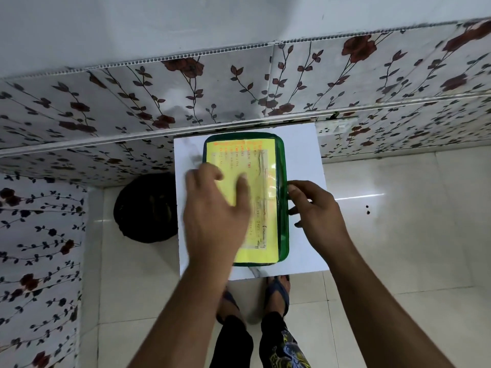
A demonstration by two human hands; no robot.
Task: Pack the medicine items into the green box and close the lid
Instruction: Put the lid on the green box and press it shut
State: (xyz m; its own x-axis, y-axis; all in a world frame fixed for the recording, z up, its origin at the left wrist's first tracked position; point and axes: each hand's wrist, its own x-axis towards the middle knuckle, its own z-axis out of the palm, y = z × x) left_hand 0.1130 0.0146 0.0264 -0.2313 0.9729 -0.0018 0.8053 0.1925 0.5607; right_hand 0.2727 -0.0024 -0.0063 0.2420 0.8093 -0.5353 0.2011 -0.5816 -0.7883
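The green box [282, 208] lies on a small white table [305, 155], its lid down and covered by a yellow sheet [261, 166] with handwriting. My left hand [215, 216] rests flat on the lid's left half, fingers spread, slightly blurred. My right hand [316, 211] is at the box's right edge, with fingertips touching the green rim. No medicine items are visible; the inside of the box is hidden.
A dark round bin [146, 208] stands on the floor left of the table. Floral tiled walls rise behind and to the left. A wall socket [336, 127] sits just behind the table. My feet in sandals [276, 293] stand at the table's near edge.
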